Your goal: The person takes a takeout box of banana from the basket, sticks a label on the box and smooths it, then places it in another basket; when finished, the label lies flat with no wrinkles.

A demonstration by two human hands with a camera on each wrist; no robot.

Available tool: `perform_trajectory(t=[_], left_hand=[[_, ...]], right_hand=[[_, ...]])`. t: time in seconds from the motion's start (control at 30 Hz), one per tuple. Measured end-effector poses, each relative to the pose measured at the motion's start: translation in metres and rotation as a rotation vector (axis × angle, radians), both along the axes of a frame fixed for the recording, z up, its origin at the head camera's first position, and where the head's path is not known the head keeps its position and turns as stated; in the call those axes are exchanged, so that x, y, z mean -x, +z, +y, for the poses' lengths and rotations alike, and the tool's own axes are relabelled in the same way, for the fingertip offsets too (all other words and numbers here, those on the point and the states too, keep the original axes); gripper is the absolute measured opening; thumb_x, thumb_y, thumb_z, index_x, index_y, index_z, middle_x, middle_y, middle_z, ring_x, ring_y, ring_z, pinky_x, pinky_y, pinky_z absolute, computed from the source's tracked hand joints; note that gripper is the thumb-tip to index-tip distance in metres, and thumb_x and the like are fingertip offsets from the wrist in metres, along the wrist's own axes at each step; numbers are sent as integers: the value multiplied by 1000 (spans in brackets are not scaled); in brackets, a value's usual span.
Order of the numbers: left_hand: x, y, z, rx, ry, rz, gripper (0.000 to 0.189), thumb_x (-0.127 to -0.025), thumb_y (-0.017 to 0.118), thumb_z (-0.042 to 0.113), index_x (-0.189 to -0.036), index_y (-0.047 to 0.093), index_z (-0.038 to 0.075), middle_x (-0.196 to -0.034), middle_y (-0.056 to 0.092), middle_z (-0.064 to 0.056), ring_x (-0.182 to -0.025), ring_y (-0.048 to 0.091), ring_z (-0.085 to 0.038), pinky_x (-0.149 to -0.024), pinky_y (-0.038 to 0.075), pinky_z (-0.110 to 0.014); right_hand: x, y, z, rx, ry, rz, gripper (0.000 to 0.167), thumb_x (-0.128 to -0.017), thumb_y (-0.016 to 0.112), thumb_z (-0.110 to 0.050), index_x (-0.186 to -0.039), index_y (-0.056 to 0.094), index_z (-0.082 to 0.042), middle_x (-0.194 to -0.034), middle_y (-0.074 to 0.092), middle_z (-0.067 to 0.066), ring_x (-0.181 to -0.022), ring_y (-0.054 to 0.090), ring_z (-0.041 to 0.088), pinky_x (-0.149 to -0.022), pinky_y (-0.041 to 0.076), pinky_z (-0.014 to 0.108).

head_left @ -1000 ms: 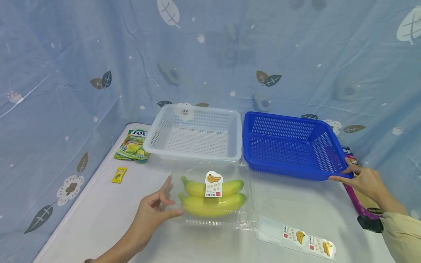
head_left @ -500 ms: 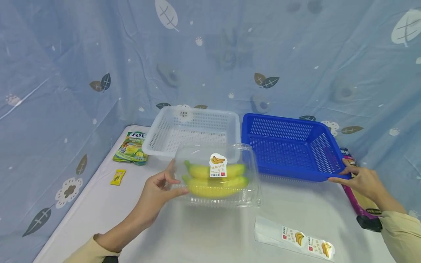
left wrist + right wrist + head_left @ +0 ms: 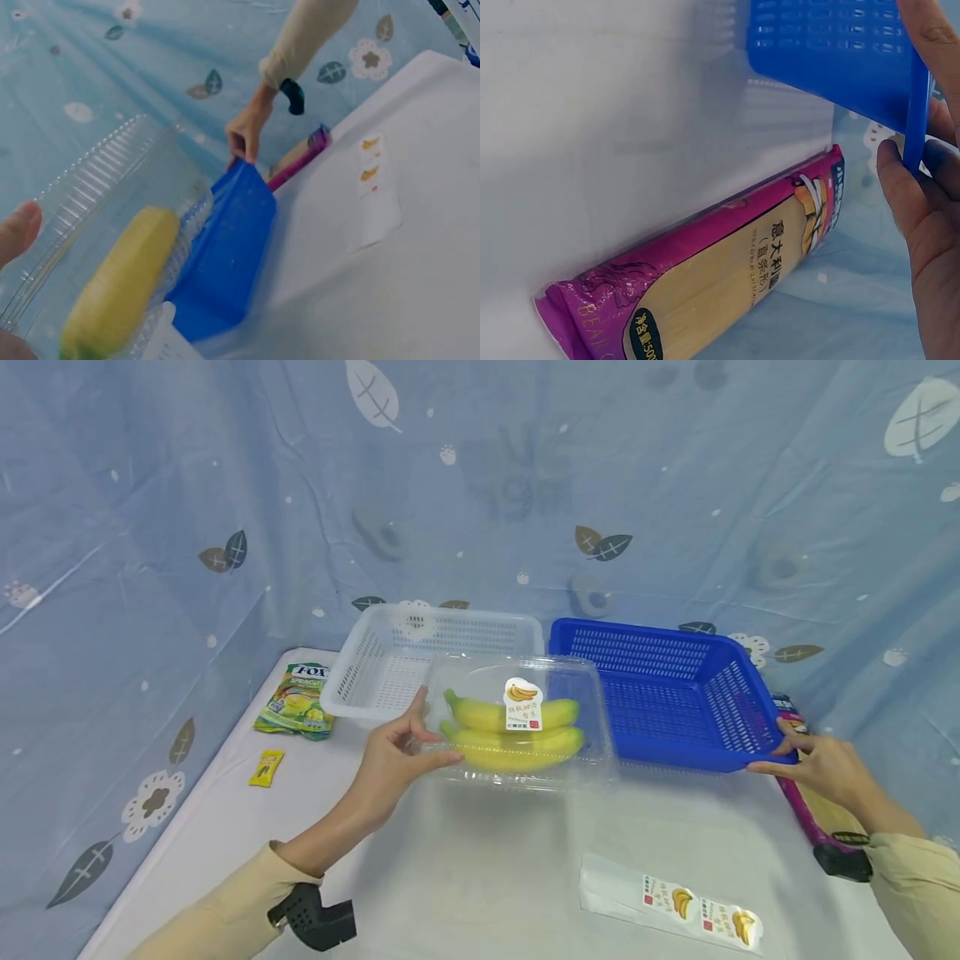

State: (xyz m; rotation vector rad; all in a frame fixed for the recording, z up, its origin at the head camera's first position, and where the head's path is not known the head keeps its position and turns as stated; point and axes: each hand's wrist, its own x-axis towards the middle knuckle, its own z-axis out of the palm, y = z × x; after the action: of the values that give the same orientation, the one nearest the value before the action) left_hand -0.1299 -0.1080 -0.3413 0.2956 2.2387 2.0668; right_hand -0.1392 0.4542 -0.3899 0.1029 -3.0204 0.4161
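My left hand [image 3: 397, 756] grips the left side of a clear plastic clamshell box [image 3: 596, 760] and holds it up over the table. Inside lie two yellow bananas [image 3: 517, 747] with green tips, and a banana sticker [image 3: 522, 706] is on the lid. In the head view the box overlaps the front of the white basket [image 3: 352, 693] and the left end of the blue basket [image 3: 675, 756]. My right hand [image 3: 825, 768] pinches the rim of the blue basket at its front right corner; the right wrist view shows thumb and fingers around that rim [image 3: 916, 112].
A strip of banana stickers [image 3: 667, 897] lies at the front right. A purple pasta packet [image 3: 697, 277] lies beside the blue basket. A green Fox's candy bag [image 3: 296, 702] and a small yellow candy [image 3: 266, 768] lie at left. A patterned blue curtain [image 3: 480, 485] surrounds the table.
My left hand has carried the clamshell box of bananas up and to the right, toward the baskets. The right hand keeps its hold on the blue basket's corner.
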Motion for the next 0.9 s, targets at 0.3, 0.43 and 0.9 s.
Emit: perform_trajectory(t=[0.3,0.43,0.9], left_hand=[[19,4,19,-33,-38,63,29,-75,80,1,-87,55,-5,-159,17,2,-146,11,-17,-118,11,-43],[29,7,31,-55,-50,88,27,-74,80,1,-84,55,-3,-158,18,2,-145,12,-15,-118,14,-36],[51,14,78,-162,-106,82,27,-76,78,0,-83,53,-7,-159,17,0,-145,14,-14,-117,16,-30]], right_hand=[[-4,-2,-2,-17,-11,-37,84,-74,79,-48,-121,54,18,-63,31,-1,-45,21,7,-42,23,21],[-3,-1,-1,-10,-11,-19,79,-73,80,-46,-117,58,15,-62,36,-1,-46,20,7,-42,22,21],[0,1,-4,4,-44,-46,68,-74,79,-49,-104,67,10,-78,59,23,-50,25,11,-44,24,23]])
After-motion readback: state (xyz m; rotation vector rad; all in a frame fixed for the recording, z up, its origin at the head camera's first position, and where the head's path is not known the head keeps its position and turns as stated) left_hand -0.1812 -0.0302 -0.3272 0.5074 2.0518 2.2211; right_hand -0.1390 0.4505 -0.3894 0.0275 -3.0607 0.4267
